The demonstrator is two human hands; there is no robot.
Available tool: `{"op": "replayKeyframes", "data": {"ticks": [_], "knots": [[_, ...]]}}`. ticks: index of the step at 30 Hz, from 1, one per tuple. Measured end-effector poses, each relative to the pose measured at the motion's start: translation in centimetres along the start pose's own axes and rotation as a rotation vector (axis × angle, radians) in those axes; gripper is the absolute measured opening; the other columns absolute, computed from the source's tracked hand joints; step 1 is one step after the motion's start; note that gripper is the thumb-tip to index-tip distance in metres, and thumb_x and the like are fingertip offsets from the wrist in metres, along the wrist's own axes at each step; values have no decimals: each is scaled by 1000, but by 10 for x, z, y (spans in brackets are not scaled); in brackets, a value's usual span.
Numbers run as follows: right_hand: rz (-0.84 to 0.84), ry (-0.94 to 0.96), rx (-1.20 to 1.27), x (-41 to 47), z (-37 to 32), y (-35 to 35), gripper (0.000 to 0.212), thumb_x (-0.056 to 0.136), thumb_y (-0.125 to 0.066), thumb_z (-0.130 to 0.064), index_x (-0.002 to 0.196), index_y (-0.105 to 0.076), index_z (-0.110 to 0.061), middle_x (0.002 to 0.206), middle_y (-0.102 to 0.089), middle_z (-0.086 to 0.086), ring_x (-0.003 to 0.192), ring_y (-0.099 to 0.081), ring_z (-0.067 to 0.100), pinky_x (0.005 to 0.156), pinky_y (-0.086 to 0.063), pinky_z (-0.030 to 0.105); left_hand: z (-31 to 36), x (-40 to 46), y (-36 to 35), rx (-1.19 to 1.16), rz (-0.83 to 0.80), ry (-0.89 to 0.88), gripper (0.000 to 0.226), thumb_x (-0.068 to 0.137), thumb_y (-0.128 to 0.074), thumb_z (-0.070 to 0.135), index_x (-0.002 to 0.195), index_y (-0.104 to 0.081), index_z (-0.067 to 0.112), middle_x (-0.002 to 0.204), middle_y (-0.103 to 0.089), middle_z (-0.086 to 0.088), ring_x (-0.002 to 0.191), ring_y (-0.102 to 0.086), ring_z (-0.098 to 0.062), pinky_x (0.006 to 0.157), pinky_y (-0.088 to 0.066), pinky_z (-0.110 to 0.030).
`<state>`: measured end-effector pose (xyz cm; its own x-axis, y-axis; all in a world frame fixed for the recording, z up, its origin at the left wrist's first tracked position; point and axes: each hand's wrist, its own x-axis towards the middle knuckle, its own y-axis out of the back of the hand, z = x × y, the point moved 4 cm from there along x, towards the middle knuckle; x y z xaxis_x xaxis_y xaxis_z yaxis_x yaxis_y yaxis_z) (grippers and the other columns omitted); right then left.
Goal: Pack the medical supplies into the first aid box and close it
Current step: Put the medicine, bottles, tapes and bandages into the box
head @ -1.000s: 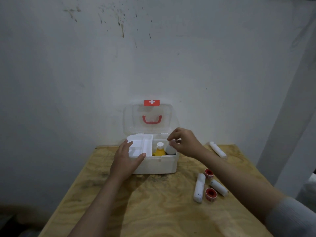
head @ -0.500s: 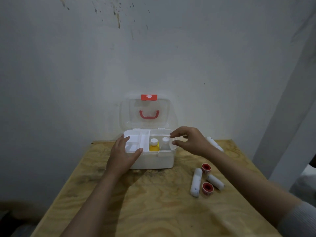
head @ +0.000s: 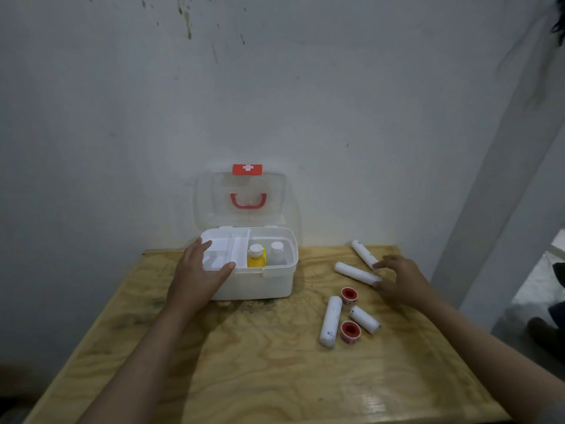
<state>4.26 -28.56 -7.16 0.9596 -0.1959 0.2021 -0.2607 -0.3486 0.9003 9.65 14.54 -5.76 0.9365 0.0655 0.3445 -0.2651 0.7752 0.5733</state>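
Observation:
The white first aid box (head: 263, 286) stands open at the back of the table, its clear lid (head: 241, 197) with a red handle upright against the wall. Inside sit a yellow bottle (head: 256, 258) and a clear bottle (head: 276, 254), beside a white tray insert (head: 226, 249). My left hand (head: 198, 276) rests on the box's front left corner, thumb on the rim. My right hand (head: 400, 280) is spread over the near end of a white bandage roll (head: 354, 272), fingertips touching it. Another roll (head: 363, 254) lies behind.
The plywood table (head: 260, 362) stands against a stained white wall. On its right side lie a long bandage roll (head: 330, 321), a short roll (head: 365, 319) and two red tape rolls (head: 349, 295), (head: 350, 331). A white post (head: 489, 209) rises at the right.
My right hand has left the box, where a clear bottle now stands, and moved right and down to the bandage rolls. My left hand has stayed on the box.

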Motion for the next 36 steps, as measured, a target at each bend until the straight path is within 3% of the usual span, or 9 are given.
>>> {"op": "replayKeyframes", "data": {"ticks": [3, 7, 11, 14, 17, 21, 25, 30, 36], "knots": [[-21, -9, 17, 5, 2, -9, 41, 74, -74, -31, 113, -65, -24, 141, -47, 8, 130, -41, 28, 107, -33, 42, 3, -1, -1, 7, 2, 3, 72, 76, -71, 49, 137, -43, 24, 153, -33, 0, 138, -33, -22, 109, -34, -45], [-22, -4, 37, 17, 1, -13, 30, 79, -70, -29, 108, -69, -21, 141, -49, 7, 126, -47, 27, 103, -38, 40, 3, -2, -1, 11, 5, -8, 70, 76, -71, 48, 136, -45, 23, 153, -34, 0, 137, -34, -22, 109, -34, -44], [15, 9, 37, 23, -4, -18, 30, 80, -68, -33, 106, -69, -17, 126, -60, 5, 106, -58, 21, 83, -45, 31, 3, -1, 0, 18, 11, -11, 70, 75, -71, 49, 135, -45, 23, 152, -34, 1, 137, -34, -21, 108, -35, -44], [102, -12, 109, 24, -4, -22, 28, 77, -71, -28, 101, -69, -13, 110, -62, 7, 83, -55, 15, 68, -40, 25, 4, -1, -1, 22, 13, -7, 71, 75, -71, 49, 136, -45, 24, 153, -34, 1, 137, -34, -22, 107, -36, -44], [200, -27, 170, 23, -3, -24, 19, 73, -72, -17, 90, -68, -9, 98, -64, 11, 76, -51, 14, 57, -35, 18, 5, -2, -1, 28, 13, -7, 70, 75, -71, 49, 136, -45, 24, 153, -33, 1, 137, -34, -22, 107, -35, -45], [294, -15, 281, 16, -13, -13, 18, 68, -75, -12, 83, -67, -8, 88, -65, 11, 75, -53, 17, 57, -37, 18, 3, -2, -2, 27, 10, -9, 71, 75, -70, 51, 135, -45, 26, 153, -33, 1, 137, -35, -22, 107, -37, -45], [369, 171, 430, 15, -54, 24, 21, 64, -76, -2, 81, -67, -11, 87, -66, 4, 80, -62, 20, 64, -45, 19, -1, 0, -2, 17, 4, -2, 72, 74, -70, 54, 136, -43, 28, 153, -33, 3, 136, -35, -22, 106, -39, -47], [275, 393, 455, 23, -125, 63, 22, 64, -72, -2, 83, -67, -11, 93, -68, 1, 85, -63, 14, 66, -53, 26, -1, 0, -5, 16, 8, 9, 74, 73, -70, 55, 137, -41, 29, 153, -32, 3, 136, -35, -22, 105, -40, -49], [7, 570, 161, 50, -191, 55, 24, 65, -70, -5, 88, -69, -7, 96, -67, 9, 86, -62, 22, 75, -54, 35, -4, -1, -5, 13, -4, 7, 75, 72, -68, 60, 136, -41, 33, 153, -32, 5, 136, -35, -21, 104, -41, -47]]}}
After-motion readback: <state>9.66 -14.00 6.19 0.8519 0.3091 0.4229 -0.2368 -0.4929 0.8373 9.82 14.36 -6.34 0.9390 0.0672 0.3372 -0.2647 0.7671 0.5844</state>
